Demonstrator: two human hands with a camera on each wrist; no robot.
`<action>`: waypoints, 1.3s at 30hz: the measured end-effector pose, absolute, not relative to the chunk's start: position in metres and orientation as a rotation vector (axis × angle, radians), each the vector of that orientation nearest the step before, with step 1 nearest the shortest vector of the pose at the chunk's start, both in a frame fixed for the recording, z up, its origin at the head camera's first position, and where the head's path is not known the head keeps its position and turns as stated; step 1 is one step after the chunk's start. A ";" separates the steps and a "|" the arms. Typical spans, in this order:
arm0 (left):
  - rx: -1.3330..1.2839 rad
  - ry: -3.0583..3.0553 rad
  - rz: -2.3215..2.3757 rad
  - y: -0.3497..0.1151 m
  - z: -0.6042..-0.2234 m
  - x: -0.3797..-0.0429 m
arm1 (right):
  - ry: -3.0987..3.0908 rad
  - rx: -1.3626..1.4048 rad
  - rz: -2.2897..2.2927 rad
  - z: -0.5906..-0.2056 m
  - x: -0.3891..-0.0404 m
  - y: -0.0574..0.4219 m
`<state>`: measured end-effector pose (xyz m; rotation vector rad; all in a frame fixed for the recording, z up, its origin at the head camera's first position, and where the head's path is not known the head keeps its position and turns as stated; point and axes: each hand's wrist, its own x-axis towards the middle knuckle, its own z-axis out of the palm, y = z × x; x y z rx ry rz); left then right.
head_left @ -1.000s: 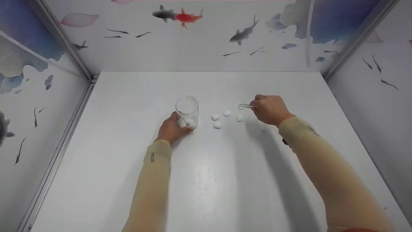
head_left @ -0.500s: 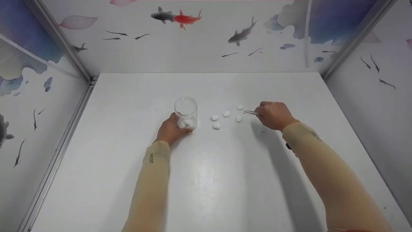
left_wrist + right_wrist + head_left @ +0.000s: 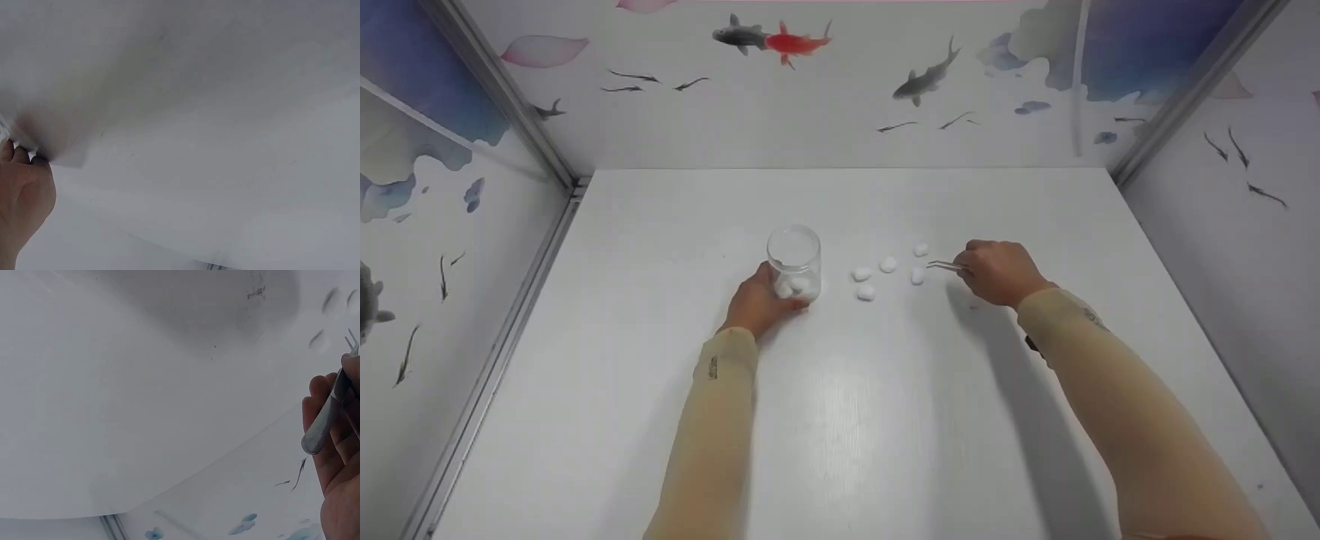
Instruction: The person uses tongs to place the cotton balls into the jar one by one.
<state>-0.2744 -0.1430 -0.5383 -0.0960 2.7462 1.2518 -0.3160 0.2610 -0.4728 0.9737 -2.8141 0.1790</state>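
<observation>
In the head view, my left hand point(image 3: 754, 304) grips the lower part of a clear, uncapped jar point(image 3: 795, 259) that stands upright with some white cotton balls point(image 3: 793, 286) at its bottom. My right hand point(image 3: 1003, 271) holds metal tweezers point(image 3: 949, 265), tips apart and pointing left. Nothing shows between the tips, which are just right of the nearest loose cotton ball point(image 3: 917, 277). In the right wrist view, the tweezers point(image 3: 323, 424) lie along the fingers under the thumb. The left wrist view catches only part of the left hand point(image 3: 25, 194); the jar is mostly out of frame.
Several loose cotton balls, among them a far one point(image 3: 921, 249) and a left one point(image 3: 861, 274), lie on the white table point(image 3: 840, 420) between jar and right hand. Printed panels enclose the table at the back point(image 3: 840, 112) and both sides.
My right hand has drawn the tweezers back toward me and slightly right, away from the far cotton ball they overlapped. In the last half second it moved only slightly. The left hand and jar stay put.
</observation>
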 end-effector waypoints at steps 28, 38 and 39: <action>-0.076 2.762 1.238 -0.142 -0.536 -0.273 | -2.842 1.059 0.187 -0.487 -0.310 0.250; -0.073 2.786 1.205 -0.144 -0.538 -0.274 | -2.820 1.048 0.175 -0.492 -0.312 0.247; -0.070 2.790 1.203 -0.144 -0.538 -0.275 | -2.820 1.045 0.173 -0.492 -0.312 0.246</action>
